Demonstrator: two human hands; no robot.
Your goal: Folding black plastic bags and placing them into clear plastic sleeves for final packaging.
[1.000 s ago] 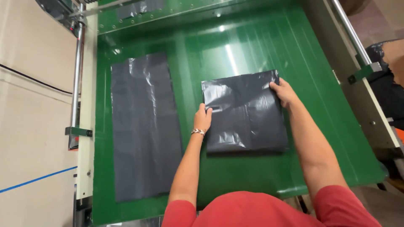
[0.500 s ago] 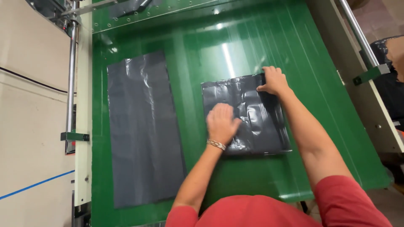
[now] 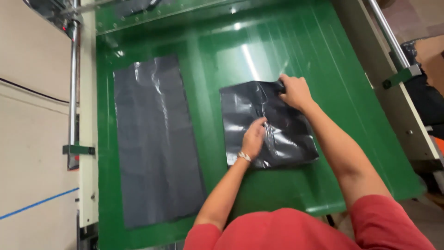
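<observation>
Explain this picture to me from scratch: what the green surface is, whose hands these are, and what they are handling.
The picture comes from a camera worn on the person's head, looking down at their own arms in red sleeves. The green surface looks like a flat belt or table of a machine, with metal rails along both sides. Two dark grey plastic sheets, probably bags, lie on it. The long bag lies flat on the left, untouched. The folded bag is in the middle. The left hand, with a bracelet at the wrist, presses on its middle, while the right hand pinches its far upper corner.
</observation>
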